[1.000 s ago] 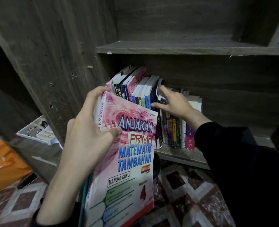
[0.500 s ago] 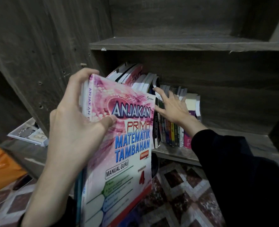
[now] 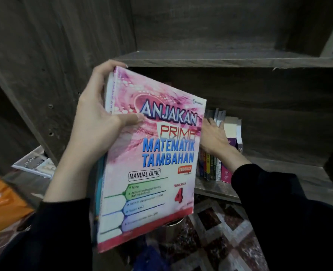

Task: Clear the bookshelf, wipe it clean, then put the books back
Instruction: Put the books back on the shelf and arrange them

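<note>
Evidently, left hand [image 3: 95, 122] gripped textbook [image 3: 152, 163]; right hand [image 3: 213, 139], fingers [image 3: 213, 123] straight, braced shelved books [image 3: 210, 167]. Unbraced, books under those fingers could topple.

Dim light, flat, everything reads dark. The bookshelf [image 3: 220, 26] is grey-brown wood-grain board. Its side panel [image 3: 54, 55] stands tall on the left, with small drill holes in the face. The upper shelf board [image 3: 220, 59] runs across the far middle, front edge chipped towards the right. The lower shelf board [image 3: 316, 177] sits just above the floor [image 3: 220, 231], which has dark red squares in pale bands. Near left: an orange sheet or bag [image 3: 1, 202], can't tell which. A white tray [image 3: 34, 163] of small bits lies left of the panel.
</note>
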### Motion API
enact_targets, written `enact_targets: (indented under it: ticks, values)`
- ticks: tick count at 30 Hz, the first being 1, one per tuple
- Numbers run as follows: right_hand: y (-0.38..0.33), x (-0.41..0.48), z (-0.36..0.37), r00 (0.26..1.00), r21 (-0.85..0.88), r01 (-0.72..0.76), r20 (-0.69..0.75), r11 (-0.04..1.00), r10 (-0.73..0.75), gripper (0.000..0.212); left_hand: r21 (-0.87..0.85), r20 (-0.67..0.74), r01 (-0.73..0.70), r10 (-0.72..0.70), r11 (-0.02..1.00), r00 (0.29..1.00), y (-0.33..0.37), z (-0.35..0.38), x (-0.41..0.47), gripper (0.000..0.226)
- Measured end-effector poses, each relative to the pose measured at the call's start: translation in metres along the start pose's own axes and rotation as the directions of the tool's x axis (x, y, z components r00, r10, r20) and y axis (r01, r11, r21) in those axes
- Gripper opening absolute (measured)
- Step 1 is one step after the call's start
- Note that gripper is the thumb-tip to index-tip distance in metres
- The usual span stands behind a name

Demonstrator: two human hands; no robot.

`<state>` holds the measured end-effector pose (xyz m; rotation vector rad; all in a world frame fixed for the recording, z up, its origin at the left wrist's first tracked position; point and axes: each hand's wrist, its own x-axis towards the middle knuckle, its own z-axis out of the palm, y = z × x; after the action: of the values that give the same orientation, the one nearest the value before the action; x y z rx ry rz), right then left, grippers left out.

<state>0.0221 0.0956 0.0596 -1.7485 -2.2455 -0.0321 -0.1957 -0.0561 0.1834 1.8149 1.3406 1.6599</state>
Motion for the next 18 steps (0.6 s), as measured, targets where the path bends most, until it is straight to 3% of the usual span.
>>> enact_targets:
  ticks: [2, 8, 18]
  values:
    - [0.001, 0.002, 0.001, 1.0, -0.032, 0.007, -0.009, 0.999, -0.007, 0.064, -0.004, 0.025, 0.015, -0.015, 1.0, 1.0, -0.009, 0.0, 0.005, 0.08]
    - [0.0, -0.003, 0.001, 0.998, 0.044, 0.014, -0.059, 0.999, -0.011, 0.076, 0.13, -0.004, 0.02, -0.02, 0.991, 1.0, -0.036, 0.006, -0.004, 0.102]
    - [0.003, -0.002, 0.004, 0.997, 0.054, 0.02, -0.074, 0.998, -0.016, 0.073, 0.36, -0.091, -0.055, 0.093, 0.931, 0.991, -0.041, 0.016, -0.02, 0.083]
